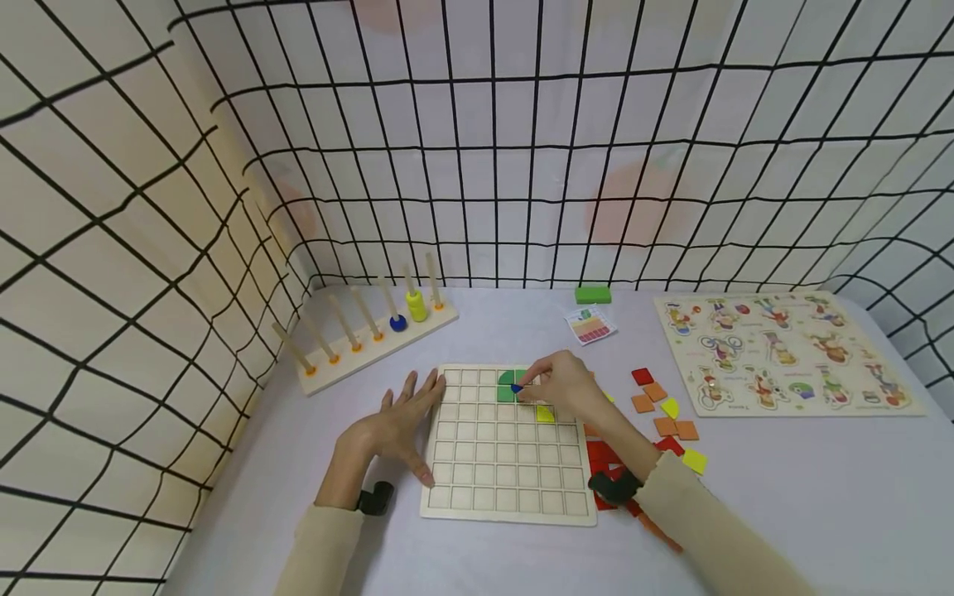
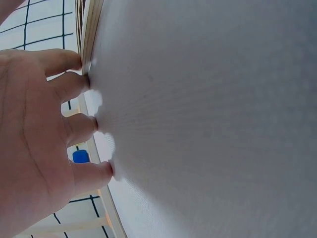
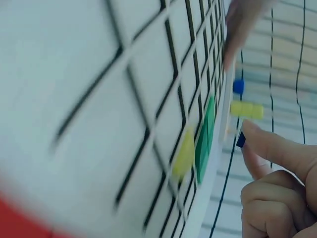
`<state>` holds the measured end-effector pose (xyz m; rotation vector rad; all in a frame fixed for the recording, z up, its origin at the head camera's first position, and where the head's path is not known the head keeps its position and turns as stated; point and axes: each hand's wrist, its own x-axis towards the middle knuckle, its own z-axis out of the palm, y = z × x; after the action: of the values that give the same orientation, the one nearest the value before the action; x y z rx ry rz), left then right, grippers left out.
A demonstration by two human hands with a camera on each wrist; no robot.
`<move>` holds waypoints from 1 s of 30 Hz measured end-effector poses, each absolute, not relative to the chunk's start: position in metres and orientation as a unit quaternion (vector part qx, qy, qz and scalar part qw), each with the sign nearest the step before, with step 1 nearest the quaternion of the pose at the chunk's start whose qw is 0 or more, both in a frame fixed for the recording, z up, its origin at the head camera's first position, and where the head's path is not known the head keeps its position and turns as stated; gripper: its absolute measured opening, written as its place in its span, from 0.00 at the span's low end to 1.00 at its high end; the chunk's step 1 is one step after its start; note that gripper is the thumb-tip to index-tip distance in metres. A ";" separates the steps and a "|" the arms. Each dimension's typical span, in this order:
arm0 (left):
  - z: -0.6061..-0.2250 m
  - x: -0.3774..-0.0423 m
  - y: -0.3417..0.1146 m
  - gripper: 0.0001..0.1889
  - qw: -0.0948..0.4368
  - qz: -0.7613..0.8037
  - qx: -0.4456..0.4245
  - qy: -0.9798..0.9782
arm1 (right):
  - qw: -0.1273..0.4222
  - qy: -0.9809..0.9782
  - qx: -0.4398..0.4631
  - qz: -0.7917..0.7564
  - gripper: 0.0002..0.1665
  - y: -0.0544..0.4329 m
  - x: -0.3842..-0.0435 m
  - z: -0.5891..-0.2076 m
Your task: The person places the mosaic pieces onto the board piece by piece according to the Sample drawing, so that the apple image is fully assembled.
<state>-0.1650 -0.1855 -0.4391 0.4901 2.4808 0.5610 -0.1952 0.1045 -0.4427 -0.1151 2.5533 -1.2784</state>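
Observation:
A white board (image 1: 484, 472) marked with a square grid lies on the table. Green pieces (image 1: 507, 396) fill several cells near its top edge, with a yellow piece (image 1: 546, 415) just below and to the right. My right hand (image 1: 564, 386) pinches a small dark blue piece (image 3: 241, 140) between thumb and forefinger, over the green pieces; its other fingers are curled in. Along the board's left edge my left hand (image 1: 391, 426) is spread, thumb at the lower side. In the left wrist view, its fingertips (image 2: 106, 170) press on the tabletop.
Loose red, orange and yellow tiles (image 1: 686, 430) lie right of the board, partly under my right forearm. A peg stand (image 1: 376, 352) with blue and yellow beads is at back left. A picture puzzle board (image 1: 790, 356), a printed card (image 1: 591, 324) and a green block (image 1: 593, 295) lie farther back.

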 end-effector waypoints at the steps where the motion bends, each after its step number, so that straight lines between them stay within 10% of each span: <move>1: -0.439 -0.165 -0.185 0.81 0.272 0.209 0.183 0.921 | 0.144 0.884 -0.042 -0.443 0.05 0.098 -0.195 -0.444; 30: -0.440 -0.168 -0.186 0.81 0.274 0.204 0.181 0.922 | 0.135 0.901 -0.030 -0.411 0.03 0.055 -0.198 -0.453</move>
<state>-0.1675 -0.1863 -0.4396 0.4870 2.4795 0.5496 -0.1984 0.0554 -0.4535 -0.0857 2.6118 -1.1899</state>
